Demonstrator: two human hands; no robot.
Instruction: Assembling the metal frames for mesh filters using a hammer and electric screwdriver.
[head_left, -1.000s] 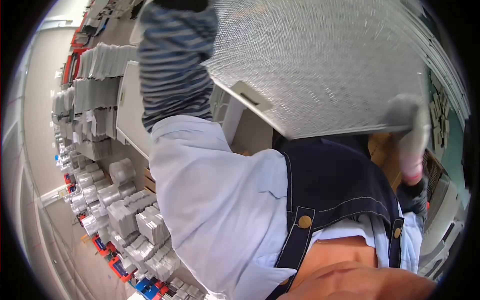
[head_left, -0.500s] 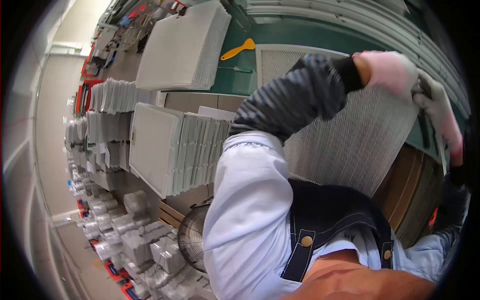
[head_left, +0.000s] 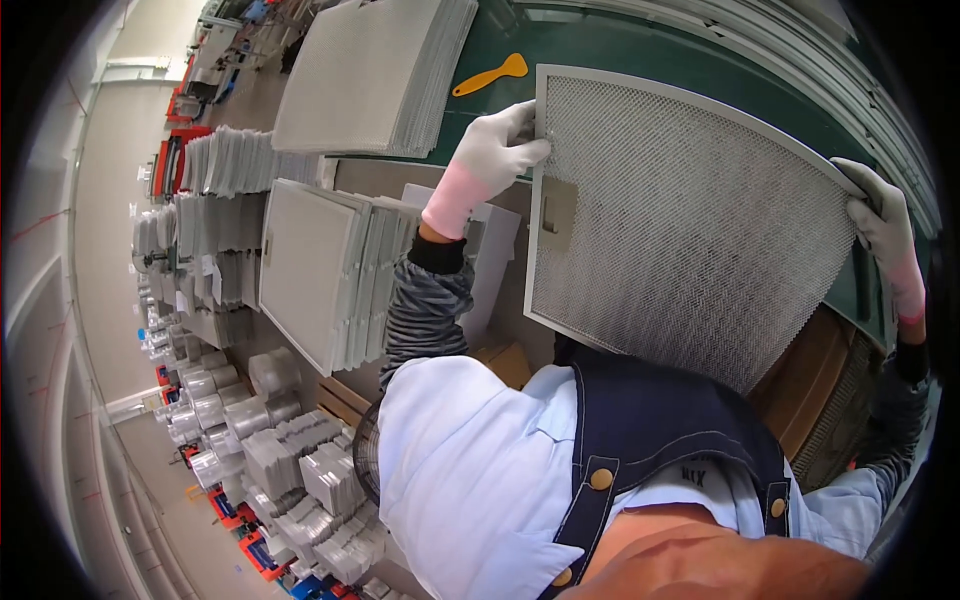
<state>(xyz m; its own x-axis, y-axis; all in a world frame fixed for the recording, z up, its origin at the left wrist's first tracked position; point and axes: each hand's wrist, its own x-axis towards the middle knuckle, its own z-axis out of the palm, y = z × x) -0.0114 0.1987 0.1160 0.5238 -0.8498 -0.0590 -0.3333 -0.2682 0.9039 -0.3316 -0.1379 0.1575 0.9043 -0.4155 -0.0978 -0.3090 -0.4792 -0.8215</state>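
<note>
Above the green bench, I hold a mesh filter panel between both gloves: my left hand pinches its near corner, my right hand clasps the far edge, probably fully closed. Its long axis spans hand to hand. Grey frame, fine silvery mesh, small latch plate.

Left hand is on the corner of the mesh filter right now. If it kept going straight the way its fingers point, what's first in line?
Probably the yellow scraper on the green table, just beyond the left hand that grips the mesh filter. Depth is unclear, so the hand may pass above it.
</note>
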